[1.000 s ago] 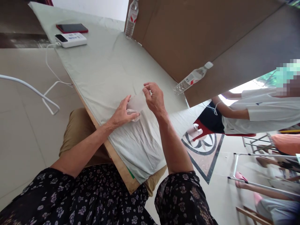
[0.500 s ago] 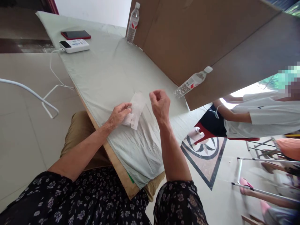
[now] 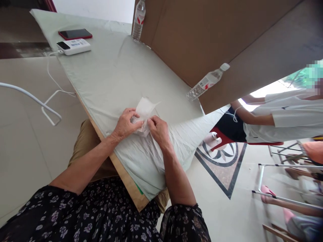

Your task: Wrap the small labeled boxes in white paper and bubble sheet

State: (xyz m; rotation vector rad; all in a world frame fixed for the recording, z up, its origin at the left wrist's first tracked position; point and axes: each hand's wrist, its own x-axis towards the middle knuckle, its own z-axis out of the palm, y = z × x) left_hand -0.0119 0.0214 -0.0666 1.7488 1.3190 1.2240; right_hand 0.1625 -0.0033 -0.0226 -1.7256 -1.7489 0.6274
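A small white, partly see-through packet (image 3: 143, 130) lies on the cloth-covered table near its front edge. A thin white tissue-like sheet (image 3: 145, 107) stands up from its far side, with one corner pointing right. My left hand (image 3: 127, 123) grips the packet from the left, fingers curled over it and thumb on its near part. My right hand (image 3: 159, 131) pinches the packet's right edge between thumb and fingers. What lies inside the packet is partly hidden by my hands.
A red-edged phone (image 3: 75, 34) and a white cabled device (image 3: 74, 46) lie at the far left of the table (image 3: 101, 70). Two water bottles (image 3: 138, 21) (image 3: 208, 82) stand against a brown cardboard panel (image 3: 191, 37). A person in a white shirt (image 3: 297, 114) sits at right.
My right hand has come down and left from above the table onto the packet's right edge. The thin sheet has shifted and lifted. The view has moved slightly.
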